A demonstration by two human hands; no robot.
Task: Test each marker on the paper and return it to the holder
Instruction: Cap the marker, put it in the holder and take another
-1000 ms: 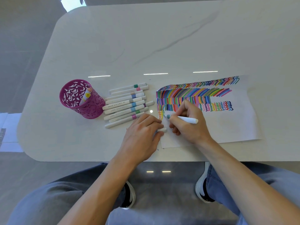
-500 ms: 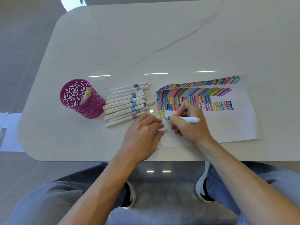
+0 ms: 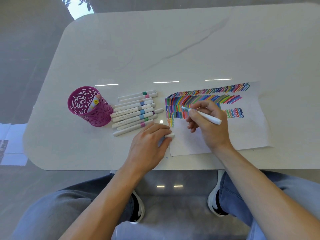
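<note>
**A:** What are the hands doing?

**B:** The right hand (image 3: 211,129) grips an uncapped marker (image 3: 202,115) like a pen. Its fingers curl round the barrel near the teal tip. The tip points up and left over the coloured strokes, but I cannot tell whether it touches the paper (image 3: 242,135). The left hand (image 3: 149,144) rests on the table (image 3: 155,49) at the paper's left edge. It pinches a small white cap (image 3: 170,135) between thumb and fingers. The hands are apart, with bare paper between them.

**A:** How far along is the task?

**B:** Early in the returning, I'd judge. Only one marker (image 3: 94,103) stands in the pink holder (image 3: 90,108). Around ten capped markers (image 3: 136,113) lie in a row between the holder and the paper. The paper carries several full rows of strokes, plus a short squiggled row begun at the lower left.

**A:** And what is left to do?

**B:** Probably capping this marker and dropping it in the holder, then working through the row.
</note>
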